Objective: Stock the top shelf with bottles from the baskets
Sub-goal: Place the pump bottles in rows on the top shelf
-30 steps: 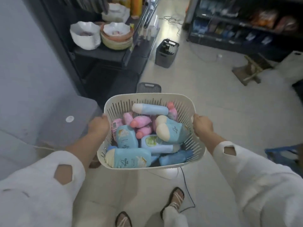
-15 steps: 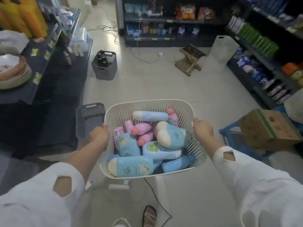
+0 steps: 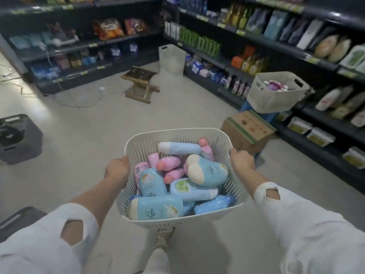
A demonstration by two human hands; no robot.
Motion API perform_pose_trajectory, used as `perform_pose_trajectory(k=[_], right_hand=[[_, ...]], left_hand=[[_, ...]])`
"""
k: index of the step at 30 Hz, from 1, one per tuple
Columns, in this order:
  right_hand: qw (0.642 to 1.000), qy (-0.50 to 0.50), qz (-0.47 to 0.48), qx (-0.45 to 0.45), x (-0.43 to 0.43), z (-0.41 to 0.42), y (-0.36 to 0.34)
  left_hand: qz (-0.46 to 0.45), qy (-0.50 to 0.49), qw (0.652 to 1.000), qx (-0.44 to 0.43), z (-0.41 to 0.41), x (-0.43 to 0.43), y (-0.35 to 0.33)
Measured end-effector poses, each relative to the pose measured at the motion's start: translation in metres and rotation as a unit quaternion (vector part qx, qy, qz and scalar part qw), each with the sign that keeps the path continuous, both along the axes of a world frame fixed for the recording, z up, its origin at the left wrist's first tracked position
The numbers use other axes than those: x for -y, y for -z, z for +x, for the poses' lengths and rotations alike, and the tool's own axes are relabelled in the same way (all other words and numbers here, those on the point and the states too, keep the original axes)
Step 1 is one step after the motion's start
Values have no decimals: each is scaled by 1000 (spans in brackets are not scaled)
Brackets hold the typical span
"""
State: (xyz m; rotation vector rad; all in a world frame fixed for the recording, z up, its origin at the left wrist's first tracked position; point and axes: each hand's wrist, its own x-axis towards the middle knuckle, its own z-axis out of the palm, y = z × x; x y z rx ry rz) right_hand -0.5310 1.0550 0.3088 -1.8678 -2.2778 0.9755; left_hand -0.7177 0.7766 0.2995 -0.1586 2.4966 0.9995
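Observation:
I carry a white slotted basket (image 3: 173, 135) in front of me at waist height. My left hand (image 3: 118, 169) grips its left rim and my right hand (image 3: 241, 160) grips its right rim. Inside lie several bottles: blue ones with cream caps (image 3: 156, 208) and smaller pink ones (image 3: 170, 163), all on their sides in a heap. A second white basket (image 3: 274, 97) holding purple and pink items stands on a blue stool at the right. Dark shelves (image 3: 296, 52) full of goods run along the right side.
A cardboard box (image 3: 247, 129) sits on the floor just beyond the carried basket. A low wooden stool (image 3: 141, 84) and a tall white bin (image 3: 171, 58) stand further off. Dark crates (image 3: 18, 138) rest at the left. Cables trail over the floor at far left.
The view has swung to the right, from the left shelving with bowls to the aisle with the right-hand shelves. Both hands keep hold of the basket.

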Motion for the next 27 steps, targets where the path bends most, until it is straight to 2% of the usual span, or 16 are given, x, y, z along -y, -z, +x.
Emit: perform_pose_trajectory(k=[8, 13, 22, 27], right_hand=[[985, 172, 4, 8, -115, -6, -9], [970, 243, 10, 1, -166, 3, -17], [945, 326, 3, 36, -262, 33, -23], [943, 330, -16, 45, -337, 44, -15]], left_hand=[[10, 194, 980, -34, -93, -193, 14], [15, 267, 962, -60, -116, -292, 6], [36, 336, 940, -42, -109, -442, -4], [25, 349, 936, -35, -100, -534, 2]])
